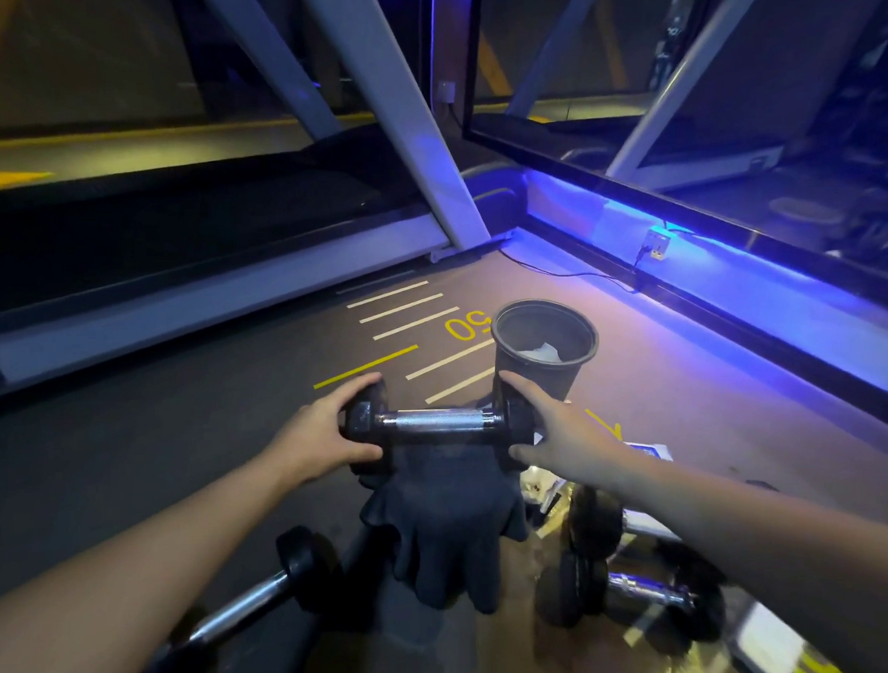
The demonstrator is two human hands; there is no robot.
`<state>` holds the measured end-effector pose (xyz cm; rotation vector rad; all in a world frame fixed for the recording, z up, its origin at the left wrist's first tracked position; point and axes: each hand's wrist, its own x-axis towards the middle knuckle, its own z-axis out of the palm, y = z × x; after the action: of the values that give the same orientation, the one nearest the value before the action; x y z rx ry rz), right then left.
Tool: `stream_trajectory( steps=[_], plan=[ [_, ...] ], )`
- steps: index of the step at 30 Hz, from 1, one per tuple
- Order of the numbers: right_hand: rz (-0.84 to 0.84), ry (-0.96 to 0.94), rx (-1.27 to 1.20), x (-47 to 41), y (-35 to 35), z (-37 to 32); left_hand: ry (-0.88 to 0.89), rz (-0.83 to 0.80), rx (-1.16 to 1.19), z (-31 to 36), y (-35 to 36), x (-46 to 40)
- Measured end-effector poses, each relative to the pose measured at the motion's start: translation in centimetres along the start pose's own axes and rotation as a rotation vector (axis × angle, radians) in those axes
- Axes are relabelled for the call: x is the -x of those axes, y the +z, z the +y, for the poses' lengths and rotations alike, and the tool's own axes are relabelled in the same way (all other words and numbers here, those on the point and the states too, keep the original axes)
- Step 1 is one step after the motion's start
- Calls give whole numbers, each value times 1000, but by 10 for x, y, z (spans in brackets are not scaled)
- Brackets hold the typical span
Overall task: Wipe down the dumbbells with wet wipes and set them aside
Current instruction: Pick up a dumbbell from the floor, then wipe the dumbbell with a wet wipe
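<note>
Dumbbell (439, 423) crosswise, long axis left–right, one hand per head.
Left hand (329, 435) and right hand (555, 428) each cup a head; neither nearer; bin (545, 349) just beyond.

The left hand (329, 435) covers most of the left head of the held dumbbell (439, 424); the right hand (560, 433) covers the outer face of its right head. The dark cloth (442, 532) hangs below the handle and hides the floor behind it. The contents of the bin (545, 346) are partly hidden by its rim; only a pale crumpled patch shows. The packet (648, 451) beside the right forearm is largely covered, and its print is too small to read. The left floor dumbbell (245, 609) loses its near head behind the left forearm. The right floor dumbbell (635, 588) is blurred and dim. Both forearms are cut off by the bottom edge.
</note>
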<state>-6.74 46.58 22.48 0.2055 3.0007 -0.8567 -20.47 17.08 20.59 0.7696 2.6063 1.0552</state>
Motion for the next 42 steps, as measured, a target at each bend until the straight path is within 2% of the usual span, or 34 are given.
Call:
stream_trajectory(
  steps=[4, 8, 11, 15, 23, 26, 29, 34, 37, 42],
  plan=[
    [-22, -1, 1, -2, -1, 2, 4, -46, 34, 2, 0, 4],
    [-15, -153, 139, -22, -13, 10, 43, -66, 78, -2, 0, 1],
    [-145, -229, -5, -40, -23, 16, 91, -74, 55, -4, 0, -2],
    [-168, -235, -282, -42, -17, 36, 123, -106, 61, -10, -4, -8],
    [-55, -398, -343, -43, -16, 59, 99, -154, 70, -9, -16, -17],
    [79, -357, -438, -43, -7, 85, 61, -166, 135, -10, -16, -19],
    [111, -265, -365, -53, 6, 122, 29, -180, 203, -12, -15, -19],
    [-60, -139, -205, -93, 35, 178, 3, -189, 233, -13, -13, -22],
    [-221, -116, -143, -115, 57, 193, -9, -202, 252, -11, -13, -21],
    [-379, -67, -98, -141, 97, 216, -44, -182, 271, -8, -11, -16]
  ],
)
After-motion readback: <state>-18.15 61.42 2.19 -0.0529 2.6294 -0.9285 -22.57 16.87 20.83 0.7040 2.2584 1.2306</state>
